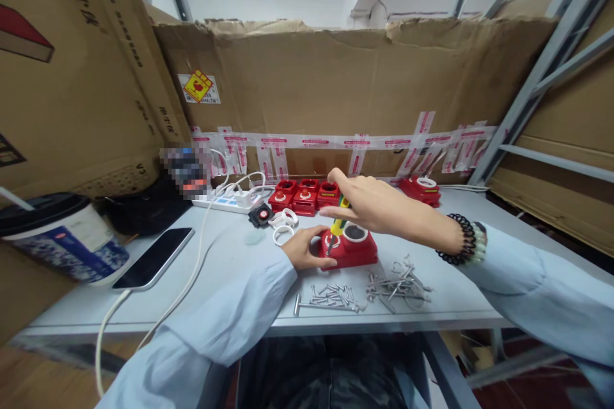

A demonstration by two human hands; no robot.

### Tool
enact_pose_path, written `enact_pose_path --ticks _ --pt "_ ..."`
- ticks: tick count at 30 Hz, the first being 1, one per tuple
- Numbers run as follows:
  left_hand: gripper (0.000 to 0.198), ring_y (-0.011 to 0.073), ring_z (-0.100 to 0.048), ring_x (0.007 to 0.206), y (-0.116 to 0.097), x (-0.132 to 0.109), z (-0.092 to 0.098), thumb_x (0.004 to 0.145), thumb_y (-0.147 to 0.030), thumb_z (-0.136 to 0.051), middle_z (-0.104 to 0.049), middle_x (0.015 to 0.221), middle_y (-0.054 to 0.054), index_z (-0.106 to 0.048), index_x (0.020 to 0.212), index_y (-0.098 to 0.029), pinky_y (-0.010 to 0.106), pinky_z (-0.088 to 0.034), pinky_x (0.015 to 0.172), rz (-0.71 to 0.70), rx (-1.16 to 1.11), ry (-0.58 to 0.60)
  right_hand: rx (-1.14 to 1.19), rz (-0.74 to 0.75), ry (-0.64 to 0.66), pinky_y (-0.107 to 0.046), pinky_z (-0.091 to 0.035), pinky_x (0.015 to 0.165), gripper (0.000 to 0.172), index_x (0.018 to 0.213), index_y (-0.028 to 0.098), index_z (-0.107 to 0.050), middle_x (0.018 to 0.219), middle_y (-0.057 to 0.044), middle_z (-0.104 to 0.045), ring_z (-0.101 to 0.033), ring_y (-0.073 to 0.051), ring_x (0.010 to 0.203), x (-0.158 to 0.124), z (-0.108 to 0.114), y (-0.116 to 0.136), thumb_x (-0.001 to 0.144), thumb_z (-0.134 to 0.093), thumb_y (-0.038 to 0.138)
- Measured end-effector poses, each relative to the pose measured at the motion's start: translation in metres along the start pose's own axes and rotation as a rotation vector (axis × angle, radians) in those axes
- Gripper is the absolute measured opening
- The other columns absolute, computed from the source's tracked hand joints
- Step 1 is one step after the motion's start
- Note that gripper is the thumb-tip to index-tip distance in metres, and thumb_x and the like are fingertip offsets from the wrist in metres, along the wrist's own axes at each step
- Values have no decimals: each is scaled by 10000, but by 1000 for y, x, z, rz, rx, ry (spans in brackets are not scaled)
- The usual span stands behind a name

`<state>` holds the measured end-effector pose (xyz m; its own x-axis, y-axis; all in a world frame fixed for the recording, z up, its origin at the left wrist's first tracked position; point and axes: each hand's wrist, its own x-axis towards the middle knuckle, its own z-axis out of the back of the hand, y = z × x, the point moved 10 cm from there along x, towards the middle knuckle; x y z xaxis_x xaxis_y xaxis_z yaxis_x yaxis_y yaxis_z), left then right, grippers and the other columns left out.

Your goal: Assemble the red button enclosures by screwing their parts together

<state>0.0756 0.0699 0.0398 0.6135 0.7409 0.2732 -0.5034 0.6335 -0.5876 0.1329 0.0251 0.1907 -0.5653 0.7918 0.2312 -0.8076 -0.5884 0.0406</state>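
Note:
My left hand (303,248) grips the left side of a red plastic housing (357,250) that lies on the grey table (230,281). My right hand (369,203) is closed on a screwdriver with a yellow-green handle (339,225), its tip standing down on the housing's left part. A white ring sits in the housing's round opening. Loose screws (330,297) and a heap of metal pins (398,284) lie just in front of the housing.
Three red housings (307,195) stand in a row behind, another (422,190) at the back right. White rings (284,225), a black part (261,214), a power strip (225,203), a phone (154,257) on a white cable and a lidded cup (62,236) lie left. Cardboard walls surround the table.

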Motion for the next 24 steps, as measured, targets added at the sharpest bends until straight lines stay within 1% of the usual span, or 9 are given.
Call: enact_pose_path --ticks 2,5,7,10,13,16,19,22,24 --pt "653 239 -641 872 0 0 0 621 -466 -729 -682 1031 81 -535 1161 -155 327 -490 786 2 2 3 9 4 -7 -315 -391 618 331 1130 121 -402 830 -107 -617 -570 -216 722 -1 2 1 871 -427 325" --pt "675 231 -645 834 -1 0 -1 631 -469 -721 -688 1008 77 -518 1188 -146 331 -494 771 2 3 14 137 148 18 -284 -407 678 399 1168 151 -371 1006 -105 -597 -569 -184 817 -4 3 17 791 -498 192" --pt "696 230 -647 819 -1 0 -1 635 -470 -717 -687 1011 81 -504 1208 -138 335 -497 765 -2 0 20 128 165 28 -285 -407 693 425 1160 160 -387 1069 -116 -580 -568 -192 857 -5 3 20 764 -538 199" --pt "708 235 -647 824 2 0 -1 622 -476 -723 -679 1036 93 -508 1205 -136 339 -500 762 12 16 8 2 66 -2 -315 -390 640 384 1156 139 -412 912 -119 -625 -587 -222 768 -3 0 14 828 -509 312" --pt "716 233 -647 831 5 0 -2 617 -478 -725 -672 1058 93 -501 1210 -144 337 -503 754 25 14 9 -107 -30 -70 -306 -350 556 410 1133 128 -443 735 -95 -624 -586 -235 664 1 0 3 846 -486 417" --pt "704 225 -648 827 4 0 -2 619 -469 -726 -672 1061 82 -498 1207 -156 331 -505 750 20 -8 10 -104 -18 -89 -301 -347 553 365 1061 131 -489 728 -89 -621 -581 -230 674 4 0 0 808 -545 386" --pt "659 232 -649 837 3 0 -1 617 -456 -731 -687 998 67 -525 1171 -163 332 -505 756 14 -9 5 73 83 -86 -302 -392 635 438 1124 140 -444 882 -87 -636 -578 -207 762 4 4 7 749 -610 294" --pt "630 240 -649 854 2 0 0 623 -456 -730 -690 960 60 -546 1149 -164 330 -502 772 -11 -7 -8 243 184 -100 -295 -410 749 545 1167 162 -397 1131 -104 -571 -552 -193 906 2 8 17 693 -653 242" --pt "638 240 -648 864 1 0 -1 628 -461 -726 -688 974 61 -539 1163 -169 328 -499 788 -31 -5 -12 282 196 -102 -298 -406 770 553 1166 170 -385 1160 -106 -547 -538 -188 913 2 7 20 689 -655 246"
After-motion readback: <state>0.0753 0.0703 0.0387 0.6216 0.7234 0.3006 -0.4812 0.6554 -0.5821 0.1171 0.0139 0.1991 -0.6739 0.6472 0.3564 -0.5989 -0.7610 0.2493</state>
